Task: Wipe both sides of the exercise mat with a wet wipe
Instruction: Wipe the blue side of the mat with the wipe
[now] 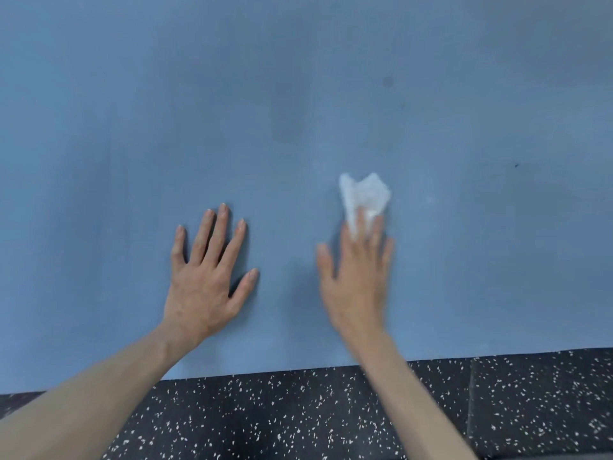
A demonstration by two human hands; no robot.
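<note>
A blue exercise mat [298, 111] lies flat and fills most of the head view. My left hand [207, 277] rests palm down on the mat near its front edge, fingers spread, holding nothing. My right hand [356, 277] is flat on the mat to the right of it, blurred by motion. Its fingertips press on a crumpled white wet wipe [363, 194], most of which sticks out beyond the fingers.
Black rubber floor with white speckles [298, 416] runs along the mat's front edge. A seam between floor tiles [469, 403] shows at the lower right. Faint darker patches [288, 121] mark the mat's middle.
</note>
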